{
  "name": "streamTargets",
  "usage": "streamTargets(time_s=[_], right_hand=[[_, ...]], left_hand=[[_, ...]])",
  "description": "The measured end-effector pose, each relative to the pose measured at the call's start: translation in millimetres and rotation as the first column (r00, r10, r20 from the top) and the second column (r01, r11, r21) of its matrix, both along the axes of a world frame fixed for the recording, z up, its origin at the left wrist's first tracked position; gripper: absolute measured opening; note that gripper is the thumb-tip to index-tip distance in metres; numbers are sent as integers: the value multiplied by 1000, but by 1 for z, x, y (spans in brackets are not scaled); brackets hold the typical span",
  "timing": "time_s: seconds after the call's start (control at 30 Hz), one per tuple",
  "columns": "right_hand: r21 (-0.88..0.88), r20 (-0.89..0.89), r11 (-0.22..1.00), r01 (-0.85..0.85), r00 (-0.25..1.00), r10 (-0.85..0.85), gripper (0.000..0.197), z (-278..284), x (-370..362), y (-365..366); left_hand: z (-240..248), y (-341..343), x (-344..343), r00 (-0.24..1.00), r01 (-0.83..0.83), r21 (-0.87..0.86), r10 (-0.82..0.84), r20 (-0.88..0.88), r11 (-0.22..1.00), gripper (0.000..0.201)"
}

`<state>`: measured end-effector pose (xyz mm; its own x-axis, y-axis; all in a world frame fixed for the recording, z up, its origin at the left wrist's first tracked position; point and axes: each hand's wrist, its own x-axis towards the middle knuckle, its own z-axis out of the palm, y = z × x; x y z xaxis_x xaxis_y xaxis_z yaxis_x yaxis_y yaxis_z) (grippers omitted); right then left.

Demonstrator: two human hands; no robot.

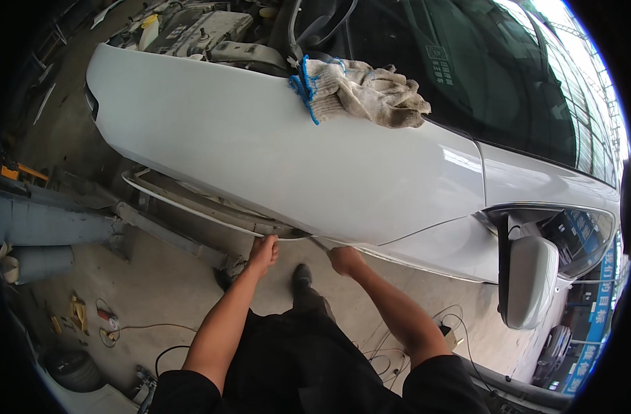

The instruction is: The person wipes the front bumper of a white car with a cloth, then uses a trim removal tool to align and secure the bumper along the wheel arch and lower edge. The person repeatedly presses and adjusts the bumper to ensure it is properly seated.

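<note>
A white car's front fender point(288, 152) stretches across the view in front of me, with the curved lip of its wheel arch point(191, 210) along the lower edge. My left hand point(263, 254) is closed in a fist against that lip; what lies inside the fingers is hidden. Just right of it, my right hand point(346, 261) is closed around a thin grey rod-like tool point(320, 243). The tool's far end points up and left to the fender's lower edge, beside the arch. A pair of soiled white knit gloves point(364, 93) with blue cuffs rests on top of the fender.
The engine bay point(198, 34) lies uncovered at upper left. A side mirror point(531, 283) juts out at right. Grey lift-like metal parts point(53, 221) stand at left. Cables point(153, 326), small tools point(78, 314) and a tyre point(74, 369) lie on the concrete floor.
</note>
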<state>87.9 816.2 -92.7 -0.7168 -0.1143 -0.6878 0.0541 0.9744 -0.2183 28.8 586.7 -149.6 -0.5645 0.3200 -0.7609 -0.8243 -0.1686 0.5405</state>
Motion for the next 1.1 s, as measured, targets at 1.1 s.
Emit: streamTargets(time_s=[1.1], right_hand=[[-113,361,917,383,875,-322,52,76,-46,-54]], left_hand=[[-3,-1,1,999,12,-28,-13,-39,1000,26]])
